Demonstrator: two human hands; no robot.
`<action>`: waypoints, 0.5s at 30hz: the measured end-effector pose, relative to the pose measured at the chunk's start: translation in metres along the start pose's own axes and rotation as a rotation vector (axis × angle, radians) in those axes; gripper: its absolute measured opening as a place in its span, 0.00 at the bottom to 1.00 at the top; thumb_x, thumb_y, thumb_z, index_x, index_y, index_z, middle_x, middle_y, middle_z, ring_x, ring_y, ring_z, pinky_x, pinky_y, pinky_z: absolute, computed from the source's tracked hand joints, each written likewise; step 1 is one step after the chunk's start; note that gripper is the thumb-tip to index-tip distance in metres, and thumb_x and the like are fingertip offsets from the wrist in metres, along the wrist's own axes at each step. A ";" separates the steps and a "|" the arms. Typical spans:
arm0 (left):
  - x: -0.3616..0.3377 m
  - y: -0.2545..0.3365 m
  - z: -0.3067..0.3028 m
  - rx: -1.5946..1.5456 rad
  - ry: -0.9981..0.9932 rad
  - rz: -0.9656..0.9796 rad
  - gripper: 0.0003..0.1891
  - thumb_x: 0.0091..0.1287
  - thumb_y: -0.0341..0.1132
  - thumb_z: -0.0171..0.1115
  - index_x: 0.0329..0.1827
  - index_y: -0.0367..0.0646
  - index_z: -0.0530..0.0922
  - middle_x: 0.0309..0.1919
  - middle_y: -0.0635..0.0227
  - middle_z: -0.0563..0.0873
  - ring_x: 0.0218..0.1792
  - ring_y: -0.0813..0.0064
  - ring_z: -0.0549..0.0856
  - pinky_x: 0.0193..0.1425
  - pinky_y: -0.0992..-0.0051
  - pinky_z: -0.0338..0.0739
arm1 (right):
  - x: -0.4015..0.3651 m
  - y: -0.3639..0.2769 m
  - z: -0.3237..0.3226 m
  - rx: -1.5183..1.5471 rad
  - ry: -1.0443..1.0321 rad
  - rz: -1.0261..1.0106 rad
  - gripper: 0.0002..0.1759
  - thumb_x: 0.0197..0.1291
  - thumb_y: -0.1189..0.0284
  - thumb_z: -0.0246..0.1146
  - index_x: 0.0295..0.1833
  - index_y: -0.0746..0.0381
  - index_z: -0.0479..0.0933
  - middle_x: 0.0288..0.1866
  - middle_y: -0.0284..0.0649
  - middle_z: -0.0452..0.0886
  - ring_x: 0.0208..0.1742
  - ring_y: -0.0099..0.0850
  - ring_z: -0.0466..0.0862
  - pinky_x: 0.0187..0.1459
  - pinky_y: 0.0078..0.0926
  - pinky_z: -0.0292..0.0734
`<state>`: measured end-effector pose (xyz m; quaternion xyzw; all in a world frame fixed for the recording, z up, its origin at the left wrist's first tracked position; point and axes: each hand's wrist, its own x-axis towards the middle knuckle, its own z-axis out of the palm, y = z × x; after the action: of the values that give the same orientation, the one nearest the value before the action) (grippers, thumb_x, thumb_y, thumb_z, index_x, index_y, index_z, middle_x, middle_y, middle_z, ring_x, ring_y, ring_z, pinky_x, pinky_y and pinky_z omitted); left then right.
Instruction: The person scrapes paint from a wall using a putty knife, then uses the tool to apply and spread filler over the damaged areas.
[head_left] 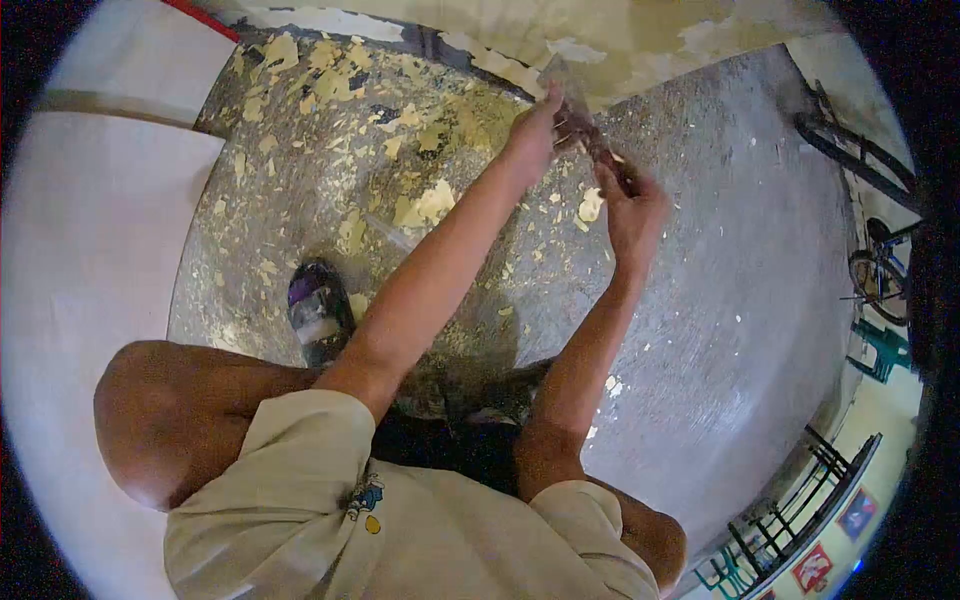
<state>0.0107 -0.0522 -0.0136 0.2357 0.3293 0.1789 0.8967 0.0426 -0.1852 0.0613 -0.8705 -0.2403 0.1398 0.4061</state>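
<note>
Both my hands are on a flat scraper whose wide blade lies near the foot of the wall. My right hand is wrapped round its dark handle. Ahead and to the left of it, my left hand holds the tool close to the blade, its fingers slightly blurred. The wall has patchy, peeling yellow paint. Beneath my hands, the grey floor is strewn with yellow paint flakes, thickest on the left side.
A white panel or surface runs along the left edge. My shoe rests on the floor among flakes. At the far right are a bicycle, a green chair, a black metal rack and pictures on a wall.
</note>
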 end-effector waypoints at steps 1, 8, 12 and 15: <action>0.001 0.000 0.004 -0.007 0.010 -0.001 0.19 0.66 0.53 0.52 0.41 0.44 0.74 0.33 0.69 0.81 0.36 0.74 0.80 0.44 0.72 0.77 | 0.001 -0.003 -0.002 -0.102 0.038 -0.017 0.18 0.51 0.73 0.66 0.49 0.65 0.78 0.37 0.39 0.83 0.34 0.24 0.80 0.37 0.22 0.75; 0.020 -0.008 0.014 -0.292 -0.125 -0.065 0.17 0.69 0.49 0.46 0.41 0.44 0.73 0.34 0.66 0.82 0.35 0.69 0.82 0.41 0.67 0.81 | 0.007 -0.033 -0.007 -0.322 0.154 -0.185 0.14 0.49 0.71 0.67 0.43 0.62 0.81 0.34 0.42 0.84 0.35 0.27 0.83 0.38 0.24 0.75; 0.025 -0.010 0.009 -0.381 -0.152 -0.051 0.15 0.71 0.43 0.42 0.43 0.41 0.72 0.34 0.63 0.82 0.34 0.69 0.83 0.38 0.71 0.84 | 0.003 -0.035 -0.004 -0.346 0.219 -0.277 0.13 0.48 0.69 0.68 0.41 0.60 0.82 0.32 0.43 0.84 0.32 0.29 0.84 0.35 0.26 0.76; 0.029 -0.002 0.007 -0.390 -0.161 -0.057 0.14 0.72 0.40 0.41 0.43 0.40 0.71 0.34 0.62 0.82 0.34 0.69 0.84 0.37 0.73 0.84 | 0.004 -0.035 0.008 -0.257 0.264 -0.193 0.14 0.48 0.68 0.68 0.41 0.61 0.82 0.32 0.44 0.84 0.30 0.28 0.84 0.34 0.26 0.76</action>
<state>0.0363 -0.0419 -0.0250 0.0618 0.2221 0.1943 0.9535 0.0319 -0.1587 0.0836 -0.8990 -0.2830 -0.0468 0.3310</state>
